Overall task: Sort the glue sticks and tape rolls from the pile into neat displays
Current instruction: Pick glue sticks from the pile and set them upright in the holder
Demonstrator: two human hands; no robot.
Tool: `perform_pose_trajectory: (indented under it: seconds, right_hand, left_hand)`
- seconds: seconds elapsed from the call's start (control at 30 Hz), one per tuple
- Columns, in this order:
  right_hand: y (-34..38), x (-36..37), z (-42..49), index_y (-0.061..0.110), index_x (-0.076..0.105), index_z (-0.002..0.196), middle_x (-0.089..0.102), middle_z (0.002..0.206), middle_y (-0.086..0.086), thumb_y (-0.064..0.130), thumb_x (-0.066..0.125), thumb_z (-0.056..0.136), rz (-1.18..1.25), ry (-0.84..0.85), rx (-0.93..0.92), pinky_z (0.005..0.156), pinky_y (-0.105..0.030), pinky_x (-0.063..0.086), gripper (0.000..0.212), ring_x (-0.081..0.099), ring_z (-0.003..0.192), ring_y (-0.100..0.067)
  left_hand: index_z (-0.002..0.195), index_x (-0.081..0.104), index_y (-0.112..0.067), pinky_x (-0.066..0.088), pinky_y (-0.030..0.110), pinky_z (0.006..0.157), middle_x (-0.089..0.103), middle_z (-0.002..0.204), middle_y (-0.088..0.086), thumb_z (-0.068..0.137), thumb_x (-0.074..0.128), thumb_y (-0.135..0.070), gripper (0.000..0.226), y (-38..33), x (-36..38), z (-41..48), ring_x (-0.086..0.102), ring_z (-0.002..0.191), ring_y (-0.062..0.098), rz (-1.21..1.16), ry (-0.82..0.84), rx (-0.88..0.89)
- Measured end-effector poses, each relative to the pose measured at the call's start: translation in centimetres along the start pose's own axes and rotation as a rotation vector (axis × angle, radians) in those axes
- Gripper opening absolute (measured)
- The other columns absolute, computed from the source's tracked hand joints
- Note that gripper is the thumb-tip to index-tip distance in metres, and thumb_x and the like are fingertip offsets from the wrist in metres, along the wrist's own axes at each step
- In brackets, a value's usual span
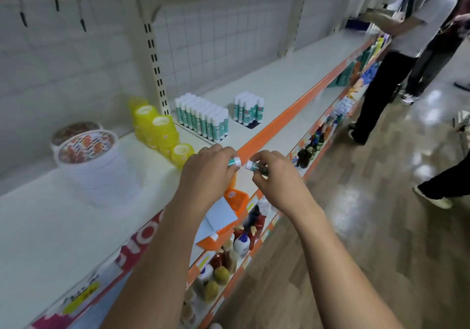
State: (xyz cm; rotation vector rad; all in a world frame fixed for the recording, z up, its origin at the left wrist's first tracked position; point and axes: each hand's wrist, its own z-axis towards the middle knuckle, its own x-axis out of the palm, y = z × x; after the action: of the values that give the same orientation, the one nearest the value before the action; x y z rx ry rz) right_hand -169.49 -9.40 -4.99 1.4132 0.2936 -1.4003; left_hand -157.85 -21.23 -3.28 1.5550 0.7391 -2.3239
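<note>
My left hand [207,167] grips a teal glue stick with a white cap [235,162], held level over the shelf's front edge. My right hand [273,176] holds a second glue stick [255,166], its white cap pointing at the first one. On the white shelf [76,227] behind my hands, a long block of upright teal-and-white glue sticks [202,117] stands in rows. A smaller block of glue sticks [248,108] stands to its right. Stacked yellow tape rolls [157,127] line up to the left of the blocks.
White tubs with printed lids [89,155] stand at the shelf's left. An orange box [236,199] lies on the lower shelf among bottles [244,239]. People stand in the aisle at the right [389,74]. The shelf edge is orange [279,122].
</note>
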Motion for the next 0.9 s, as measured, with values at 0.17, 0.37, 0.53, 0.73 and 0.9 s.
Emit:
perform_pose_trajectory:
  seconds: [0.17,0.37,0.53,0.73,0.9]
  right_hand:
    - [-2.2,-0.2,4.5,0.020,0.061,0.117,0.058,0.101,-0.006,0.015,0.055,0.091,-0.036,-0.009,0.002,0.079,-0.045,0.050,0.027,0.055,0.091,-0.027]
    - [-4.6,0.2,9.2,0.019,0.061,0.120,0.060,0.107,-0.005,0.019,0.056,0.093,-0.006,-0.008,0.009,0.083,-0.043,0.051,0.027,0.058,0.097,-0.026]
    - [-6.4,0.1,12.6,0.022,0.060,0.124,0.059,0.107,-0.006,0.018,0.055,0.093,-0.032,0.049,-0.017,0.084,-0.045,0.050,0.032,0.056,0.099,-0.027]
    - [-9.1,0.5,17.0,0.020,0.061,0.124,0.059,0.108,-0.008,0.015,0.055,0.092,-0.006,0.126,-0.079,0.085,-0.045,0.049,0.033,0.057,0.101,-0.028]
    - [-10.9,1.1,19.9,0.016,0.063,0.118,0.060,0.105,-0.009,0.013,0.055,0.089,0.029,0.185,-0.182,0.082,-0.042,0.047,0.030,0.057,0.095,-0.029]
  left_hand:
    - [0.120,0.060,-0.027,0.045,0.036,0.079,0.061,0.113,0.000,0.096,0.053,-0.031,0.025,0.2,1.6,5.3,0.056,0.103,0.025,0.019,-0.009,0.001]
    - [0.117,0.060,-0.028,0.042,0.034,0.073,0.061,0.109,-0.001,0.095,0.057,-0.026,0.023,0.7,4.6,9.7,0.057,0.100,0.025,0.006,-0.003,-0.006]
    - [0.121,0.060,-0.027,0.041,0.033,0.072,0.062,0.111,0.001,0.097,0.053,-0.028,0.025,0.8,6.6,12.4,0.058,0.101,0.027,0.006,0.052,-0.032]
    - [0.122,0.062,-0.026,0.048,0.038,0.075,0.063,0.109,0.004,0.096,0.054,-0.028,0.027,0.4,9.0,14.9,0.060,0.102,0.028,0.036,0.065,-0.155]
    - [0.125,0.061,-0.031,0.050,0.037,0.081,0.063,0.113,0.000,0.095,0.055,-0.029,0.030,-0.1,9.9,15.9,0.061,0.105,0.025,0.022,0.050,-0.276]
